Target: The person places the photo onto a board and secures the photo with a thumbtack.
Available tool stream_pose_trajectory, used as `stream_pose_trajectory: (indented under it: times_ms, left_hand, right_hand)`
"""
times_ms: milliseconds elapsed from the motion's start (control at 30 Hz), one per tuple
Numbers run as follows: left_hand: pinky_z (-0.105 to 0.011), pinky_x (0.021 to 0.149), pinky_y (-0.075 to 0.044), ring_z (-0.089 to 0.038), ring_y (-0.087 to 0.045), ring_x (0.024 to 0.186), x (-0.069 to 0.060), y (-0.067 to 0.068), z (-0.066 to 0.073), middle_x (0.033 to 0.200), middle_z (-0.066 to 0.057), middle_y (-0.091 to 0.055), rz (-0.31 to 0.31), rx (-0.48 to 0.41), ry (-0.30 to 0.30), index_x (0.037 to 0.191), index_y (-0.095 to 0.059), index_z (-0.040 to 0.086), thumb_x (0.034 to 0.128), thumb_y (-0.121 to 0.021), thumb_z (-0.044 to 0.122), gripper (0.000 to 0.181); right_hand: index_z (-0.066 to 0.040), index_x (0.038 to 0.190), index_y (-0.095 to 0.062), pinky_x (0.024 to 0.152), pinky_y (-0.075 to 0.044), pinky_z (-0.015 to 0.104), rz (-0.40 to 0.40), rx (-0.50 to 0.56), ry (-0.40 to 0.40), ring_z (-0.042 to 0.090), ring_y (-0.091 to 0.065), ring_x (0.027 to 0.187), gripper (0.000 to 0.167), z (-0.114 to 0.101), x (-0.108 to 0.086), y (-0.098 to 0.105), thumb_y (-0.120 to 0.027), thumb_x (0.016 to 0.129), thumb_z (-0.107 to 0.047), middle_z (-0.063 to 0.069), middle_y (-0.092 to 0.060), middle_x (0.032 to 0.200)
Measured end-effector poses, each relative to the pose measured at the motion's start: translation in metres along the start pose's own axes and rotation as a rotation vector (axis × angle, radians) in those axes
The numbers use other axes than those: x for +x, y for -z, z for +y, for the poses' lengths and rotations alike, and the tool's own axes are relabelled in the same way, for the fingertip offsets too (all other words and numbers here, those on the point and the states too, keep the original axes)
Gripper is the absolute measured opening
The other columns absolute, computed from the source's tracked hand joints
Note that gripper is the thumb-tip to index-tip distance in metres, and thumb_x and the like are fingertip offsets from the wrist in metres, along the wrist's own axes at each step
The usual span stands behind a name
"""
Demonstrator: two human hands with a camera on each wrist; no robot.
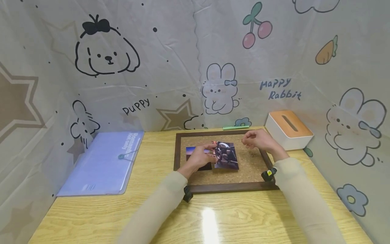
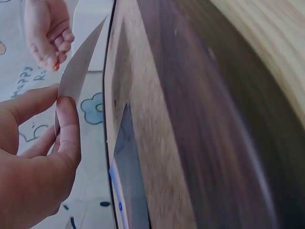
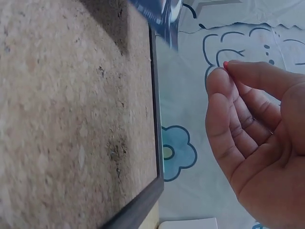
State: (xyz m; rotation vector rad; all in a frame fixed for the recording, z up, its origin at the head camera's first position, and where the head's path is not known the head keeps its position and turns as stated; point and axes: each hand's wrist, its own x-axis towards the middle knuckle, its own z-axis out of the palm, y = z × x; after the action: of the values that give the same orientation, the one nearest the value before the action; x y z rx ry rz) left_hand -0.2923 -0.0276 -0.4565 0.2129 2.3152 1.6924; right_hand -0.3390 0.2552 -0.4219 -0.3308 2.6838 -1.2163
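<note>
My left hand [image 1: 198, 157] pinches a photo [image 1: 226, 157] of a car interior between thumb and fingers. In the left wrist view this photo [image 2: 78, 71] is tilted up and slightly bent, apart from the cork. Over the right part of the corkboard [image 1: 243, 173], my right hand [image 1: 261, 139] pinches a small red pushpin [image 3: 226, 64] between thumb and forefinger; most of it is hidden by the fingertips. A second photo [image 1: 190, 151], with a purple-blue sky, lies on the cork at left, partly covered by my left hand. A small blue spot [image 2: 120, 206] shows by it.
The board's dark wooden frame [image 1: 225, 187] rests on the wood-grain table [image 1: 243, 217]. A lilac document folder [image 1: 100, 166] lies at left. Behind the board is a green stick-like item [image 1: 236, 128]. A white tissue box [image 1: 287, 130] with an orange lid stands back right, near the printed curtain.
</note>
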Motion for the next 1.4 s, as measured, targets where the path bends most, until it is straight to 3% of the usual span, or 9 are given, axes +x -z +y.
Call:
stream_pose_trajectory:
  times_ms: [167,333,600,1033,1267,1400]
  left_hand:
    - [-0.027,0.074,-0.056,-0.017,-0.065,0.093,0.007,-0.015,-0.001,0.123,-0.009,-0.063,0.006,0.008,0.018,0.132,-0.064,0.015,0.0814,-0.078,-0.002,0.055]
    - [-0.026,0.07,-0.056,-0.017,-0.067,0.094,0.013,-0.027,-0.003,0.121,-0.009,-0.065,0.039,0.046,0.03,0.131,-0.065,0.014,0.0798,-0.078,-0.004,0.056]
    - [-0.028,0.076,-0.057,-0.024,-0.067,0.105,0.021,-0.04,-0.004,0.12,-0.011,-0.069,0.1,0.184,0.015,0.131,-0.066,0.011,0.0792,-0.08,-0.003,0.055]
    - [-0.036,0.103,-0.05,-0.024,-0.063,0.118,0.025,-0.051,-0.001,0.126,-0.012,-0.07,0.089,0.357,-0.036,0.133,-0.064,0.007,0.0798,-0.082,0.005,0.056]
    - [-0.037,0.104,-0.048,-0.023,-0.061,0.118,0.024,-0.054,0.001,0.126,-0.009,-0.069,0.095,0.425,-0.051,0.132,-0.065,0.007,0.08,-0.083,0.008,0.055]
    - [-0.038,0.106,-0.047,-0.024,-0.06,0.12,0.022,-0.054,0.003,0.128,-0.01,-0.068,0.093,0.433,-0.047,0.133,-0.064,0.007,0.0806,-0.082,0.008,0.055]
  right_hand:
    - [0.003,0.108,-0.069,0.082,-0.059,0.05,-0.024,0.012,-0.015,0.034,-0.071,0.09,0.021,-0.002,0.003,-0.004,-0.059,0.099,-0.013,0.024,-0.072,0.105]
    - [0.001,0.106,-0.071,0.081,-0.06,0.048,-0.037,-0.007,-0.024,0.023,-0.07,0.083,0.02,0.0,0.009,-0.009,-0.059,0.098,-0.012,0.018,-0.074,0.098]
    - [0.003,0.104,-0.072,0.071,-0.06,0.036,-0.07,-0.051,-0.027,0.015,-0.067,0.074,0.021,0.008,0.019,-0.016,-0.059,0.097,-0.012,0.015,-0.073,0.088]
    - [0.002,0.11,-0.07,0.068,-0.057,0.028,-0.153,-0.01,-0.127,0.014,-0.066,0.075,0.022,0.014,0.029,-0.031,-0.058,0.098,-0.011,0.012,-0.072,0.094]
    - [0.003,0.105,-0.072,0.062,-0.056,0.024,-0.173,-0.009,-0.114,0.012,-0.065,0.069,0.018,0.021,0.039,-0.038,-0.06,0.097,-0.009,0.008,-0.071,0.084]
    - [-0.001,0.102,-0.073,0.06,-0.053,0.022,-0.169,-0.076,-0.133,0.01,-0.062,0.066,0.017,0.023,0.042,-0.04,-0.063,0.097,-0.014,0.003,-0.068,0.077]
